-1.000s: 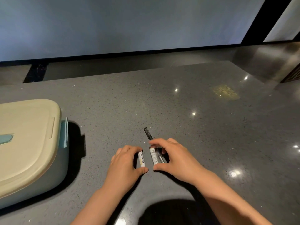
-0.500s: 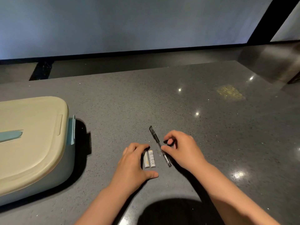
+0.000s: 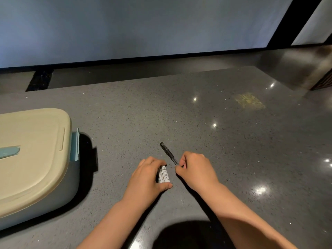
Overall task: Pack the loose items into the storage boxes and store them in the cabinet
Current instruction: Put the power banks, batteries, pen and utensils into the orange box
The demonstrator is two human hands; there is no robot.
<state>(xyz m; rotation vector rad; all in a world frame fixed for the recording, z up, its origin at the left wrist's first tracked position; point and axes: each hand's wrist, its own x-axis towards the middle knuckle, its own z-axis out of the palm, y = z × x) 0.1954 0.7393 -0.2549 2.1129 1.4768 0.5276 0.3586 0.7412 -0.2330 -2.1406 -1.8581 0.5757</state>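
My left hand [image 3: 145, 178] curls over two white batteries [image 3: 164, 175], fingers on their far side and thumb tucked under the near end, so the pair sits side by side in my grip with printed marks facing up; I cannot tell whether they are lifted clear of the countertop [image 3: 206, 126] or just resting on it. Just to the right of the batteries, my right hand [image 3: 195, 169] is closed into a loose fist around the near end of a black pen [image 3: 168, 153] — thumb and forefinger pinch the barrel, and the rest of the pen sticks out beyond my knuckles, angled away and to the left. Whether its far tip touches the surface is not clear. The two hands are close together, almost touching at the thumbs. Well to the left of the batteries stands the storage box [image 3: 52, 193], a pale blue tub with a cream lid [image 3: 34, 150] shut on top; a blue latch [image 3: 75, 144] shows on the side facing my hands and a blue handle piece [image 3: 9, 152] lies on the lid. Beyond the batteries the dark speckled countertop runs out to its far edge, glinting with spots of reflected light, and past that rises a plain pale wall [image 3: 143, 26].
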